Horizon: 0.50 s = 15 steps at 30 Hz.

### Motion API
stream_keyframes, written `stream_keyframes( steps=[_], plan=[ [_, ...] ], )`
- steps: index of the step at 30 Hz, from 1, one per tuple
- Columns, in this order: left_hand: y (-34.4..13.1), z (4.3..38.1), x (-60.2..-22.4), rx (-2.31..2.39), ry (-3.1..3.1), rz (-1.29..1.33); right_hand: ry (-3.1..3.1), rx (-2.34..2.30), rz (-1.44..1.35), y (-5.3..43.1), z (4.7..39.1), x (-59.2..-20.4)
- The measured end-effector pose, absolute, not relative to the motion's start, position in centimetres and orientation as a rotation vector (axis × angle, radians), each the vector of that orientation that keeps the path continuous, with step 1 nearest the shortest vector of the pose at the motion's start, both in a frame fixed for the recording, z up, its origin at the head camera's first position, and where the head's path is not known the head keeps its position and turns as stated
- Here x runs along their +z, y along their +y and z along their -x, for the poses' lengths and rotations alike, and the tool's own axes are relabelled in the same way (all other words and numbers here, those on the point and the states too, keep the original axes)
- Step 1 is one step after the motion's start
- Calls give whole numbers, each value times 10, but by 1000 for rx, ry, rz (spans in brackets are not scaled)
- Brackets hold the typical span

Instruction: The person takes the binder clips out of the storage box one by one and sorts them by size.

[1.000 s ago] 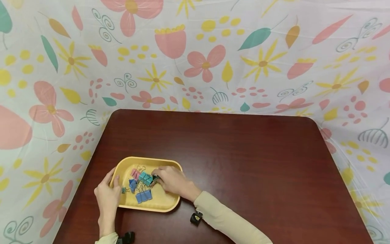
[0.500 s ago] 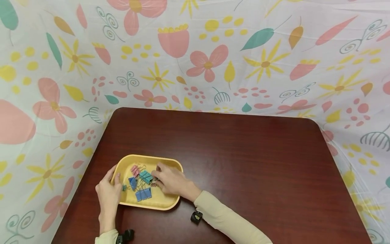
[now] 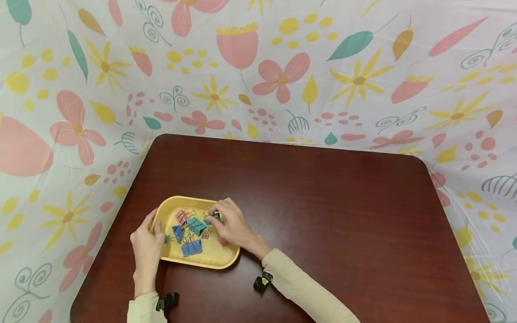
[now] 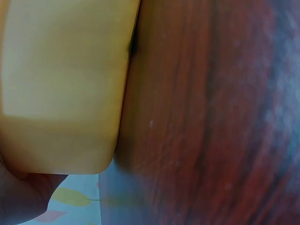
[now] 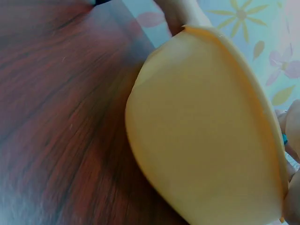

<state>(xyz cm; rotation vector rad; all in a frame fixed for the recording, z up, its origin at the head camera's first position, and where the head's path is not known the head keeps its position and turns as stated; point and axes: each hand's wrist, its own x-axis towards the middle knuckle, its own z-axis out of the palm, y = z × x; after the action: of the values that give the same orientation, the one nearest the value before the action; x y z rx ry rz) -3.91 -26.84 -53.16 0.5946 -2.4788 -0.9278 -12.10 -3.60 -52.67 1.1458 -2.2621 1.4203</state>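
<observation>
The yellow tray (image 3: 194, 264) lies on the table with several binder clips inside. My left hand (image 3: 147, 246) grips its left end, thumb at the rim; in the left wrist view part of that hand (image 4: 23, 201) shows under the tray wall (image 4: 61, 84). Above the tray's right part, my right hand (image 3: 232, 224) pinches a teal binder clip (image 3: 207, 220), partly hidden by the fingers. To its left lie a pink clip (image 3: 181, 217), a larger teal clip (image 3: 196, 225) and two blue clips, one of them a wide blue clip (image 3: 191, 247). A small pink clip (image 3: 204, 234) lies near the right thumb.
The dark red-brown table (image 3: 315, 215) extends to the right of the tray and behind it. A flower-printed cloth (image 3: 278, 116) hangs around the table's back and sides. A small teal clip (image 3: 167, 238) sits by the tray's left wall.
My right hand has drawn away from the pile, up and slightly right, with the teal clip, and the small pink clip has come into sight. The left hand keeps its hold; the head view has shifted.
</observation>
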Motion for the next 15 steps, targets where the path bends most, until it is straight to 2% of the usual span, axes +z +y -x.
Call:
stream_keyframes(
  steps=[8,15],
  plan=[
    [-268,47,-530,-938,-2468,-567,-2242,1755,-978,-32,128,-520],
    [-267,39,-532,-916,-2471,-565,-2238,1965,-870,-28,116,-506]
  ],
)
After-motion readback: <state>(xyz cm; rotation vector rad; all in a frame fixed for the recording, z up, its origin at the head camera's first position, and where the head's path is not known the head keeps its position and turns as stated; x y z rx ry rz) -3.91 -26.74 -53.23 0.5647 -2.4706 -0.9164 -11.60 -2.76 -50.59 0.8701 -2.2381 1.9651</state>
